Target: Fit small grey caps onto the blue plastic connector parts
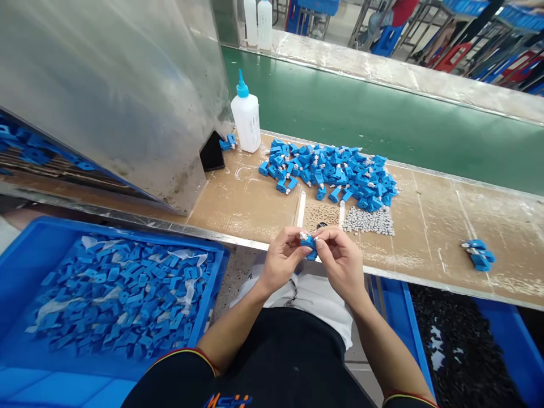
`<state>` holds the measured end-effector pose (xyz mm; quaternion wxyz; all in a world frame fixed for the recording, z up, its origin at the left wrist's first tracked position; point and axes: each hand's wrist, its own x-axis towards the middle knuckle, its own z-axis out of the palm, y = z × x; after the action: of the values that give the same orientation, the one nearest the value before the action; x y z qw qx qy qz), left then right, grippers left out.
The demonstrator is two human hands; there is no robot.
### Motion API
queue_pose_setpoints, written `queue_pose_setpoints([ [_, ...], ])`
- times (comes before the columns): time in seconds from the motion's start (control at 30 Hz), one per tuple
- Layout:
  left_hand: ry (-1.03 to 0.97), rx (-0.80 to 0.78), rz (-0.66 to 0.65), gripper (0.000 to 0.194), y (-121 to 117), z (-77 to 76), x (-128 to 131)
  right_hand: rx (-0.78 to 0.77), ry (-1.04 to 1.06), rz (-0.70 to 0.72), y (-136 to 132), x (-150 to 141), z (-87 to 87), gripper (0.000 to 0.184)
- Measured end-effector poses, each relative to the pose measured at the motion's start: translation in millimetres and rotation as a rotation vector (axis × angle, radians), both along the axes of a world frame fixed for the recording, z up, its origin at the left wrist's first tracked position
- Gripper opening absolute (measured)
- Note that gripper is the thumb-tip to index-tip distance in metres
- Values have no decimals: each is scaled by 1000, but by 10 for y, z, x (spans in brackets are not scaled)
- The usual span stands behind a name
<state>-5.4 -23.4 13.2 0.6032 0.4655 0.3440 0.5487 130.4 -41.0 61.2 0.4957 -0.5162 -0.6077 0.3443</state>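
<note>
My left hand [284, 258] and my right hand [340, 258] meet in front of me at the bench edge, both pinched on one small blue plastic part [309, 245] with a white piece on it. Beyond the hands lies a heap of blue plastic parts [331, 173] on the brown bench top [246, 198]. Just right of the hands is a small pile of grey-white pieces [369, 221].
A blue bin [25, 249] of blue parts sits at my lower left, another bin [463, 345] with dark pieces at lower right. A white squeeze bottle [246, 116] stands by a steel housing [110, 85]. A few blue parts [478, 254] lie at right. A green conveyor belt [382, 113] runs behind.
</note>
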Motion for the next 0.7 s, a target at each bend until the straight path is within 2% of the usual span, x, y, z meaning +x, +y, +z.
queue_pose_setpoints([
  [0.2,3,23,15,37,-23,49,-1,10,40,29,4,8,20,13],
  [0.43,65,40,30,38,-37,32,29,36,-28,18,-14,54,25,12],
  [0.57,114,103,66,29,-30,-2,15,102,-155,19,-17,74,18,11],
  [0.7,230,243,45,18,12,-22,-68,188,-344,33,-41,83,18,12],
])
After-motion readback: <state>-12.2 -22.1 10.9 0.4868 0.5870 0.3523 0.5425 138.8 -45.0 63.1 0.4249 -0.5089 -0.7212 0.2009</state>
